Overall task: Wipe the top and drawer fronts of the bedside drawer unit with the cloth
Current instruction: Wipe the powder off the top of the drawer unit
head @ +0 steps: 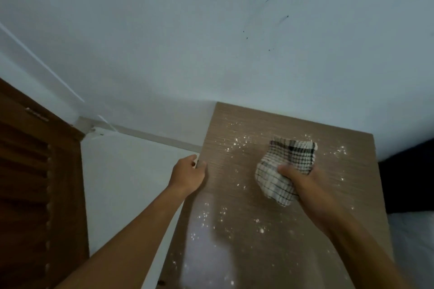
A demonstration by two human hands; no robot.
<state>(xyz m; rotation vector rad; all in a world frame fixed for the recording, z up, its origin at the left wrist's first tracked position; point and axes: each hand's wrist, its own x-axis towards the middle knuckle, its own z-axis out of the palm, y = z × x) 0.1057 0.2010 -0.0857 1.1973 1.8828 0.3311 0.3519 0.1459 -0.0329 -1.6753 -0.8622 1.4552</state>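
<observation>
Against a pale wall [164, 30], the bedside drawer unit [270, 230] stood with white specks [260, 230] scattered over its wood-grain top. The right hand [303, 183] gripped the bunched checked cloth [284, 169] on that top, while the left hand [189, 175] curled its fingers over the unit's left edge.

Both bare forearms reach away from the near edge: left hand [187, 173] gripping the left edge of the drawer unit top [246, 223], thumb uppermost; right hand [305, 185], palm down, clutching the bunched cloth [288, 155].
</observation>
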